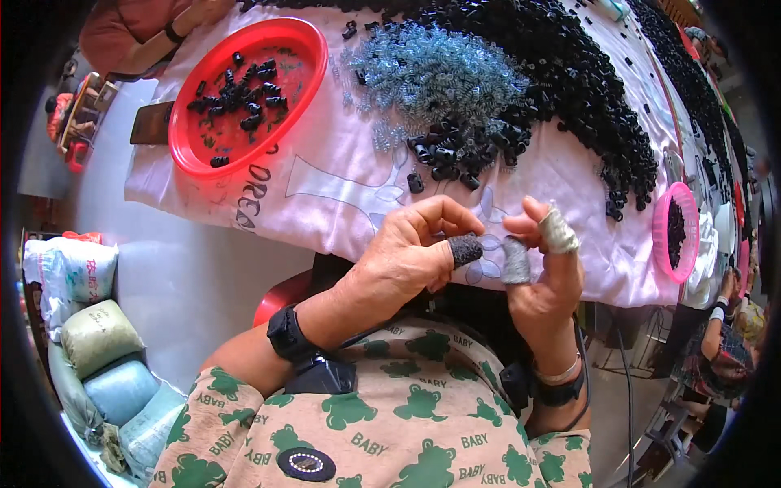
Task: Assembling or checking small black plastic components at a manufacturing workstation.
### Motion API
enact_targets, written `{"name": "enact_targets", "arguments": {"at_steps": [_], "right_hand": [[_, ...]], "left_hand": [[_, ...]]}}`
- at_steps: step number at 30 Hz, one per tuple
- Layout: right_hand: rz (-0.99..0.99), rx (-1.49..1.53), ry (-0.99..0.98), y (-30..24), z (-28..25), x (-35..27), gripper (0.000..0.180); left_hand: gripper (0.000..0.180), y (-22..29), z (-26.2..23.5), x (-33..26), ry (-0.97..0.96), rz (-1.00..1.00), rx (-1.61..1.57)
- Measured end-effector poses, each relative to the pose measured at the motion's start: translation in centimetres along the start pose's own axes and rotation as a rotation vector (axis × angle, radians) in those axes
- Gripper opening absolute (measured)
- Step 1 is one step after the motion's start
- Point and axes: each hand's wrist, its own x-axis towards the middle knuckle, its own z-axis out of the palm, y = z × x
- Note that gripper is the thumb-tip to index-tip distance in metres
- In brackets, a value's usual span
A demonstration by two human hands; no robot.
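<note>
Progress is judged early — few caps (240, 93) lie in the red tray (185, 150), a large pile (569, 73) remains; left hand (407, 252) and right hand (545, 268) are half-curled, nothing visibly gripped.

L hand (411, 248) curled, R hand (547, 268) fingers up.

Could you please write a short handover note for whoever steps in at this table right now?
Left hand: raised before the table edge, dark fabric cot on the thumb, fingers curled; whether it pinches a part cannot be told.
Right hand: raised beside it, grey cots on thumb and forefinger, nothing visibly held.
Heap of small black plastic caps and pile of pale blue wire springs lie on the pink cloth.
Done: a few black pieces sit in the round red plastic tray.
Left: the large heap and springs remain.
</note>
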Motion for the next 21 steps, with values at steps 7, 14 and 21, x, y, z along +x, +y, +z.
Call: {"name": "enact_targets", "arguments": {"at_steps": [7, 14, 21], "right_hand": [[0.274, 0.141, -0.107, 0.5, -0.6, -0.3, 0.049], [0.206, 0.18, -0.217, -0.2, -0.1, -0.1, 0.04], [0.402, 0.316, -0.158, -1.1, -0.2, 0.0, 0.039]], "left_hand": [[0.028, 0.1, 0.0, 0.1, 0.056, 0.066, 0.149], [0.023, -0.6, -0.4, 0.3, 0.034, 0.154, 0.269], [0.025, -0.8, 0.7, 0.3, 0.035, 0.232, 0.048]]}}
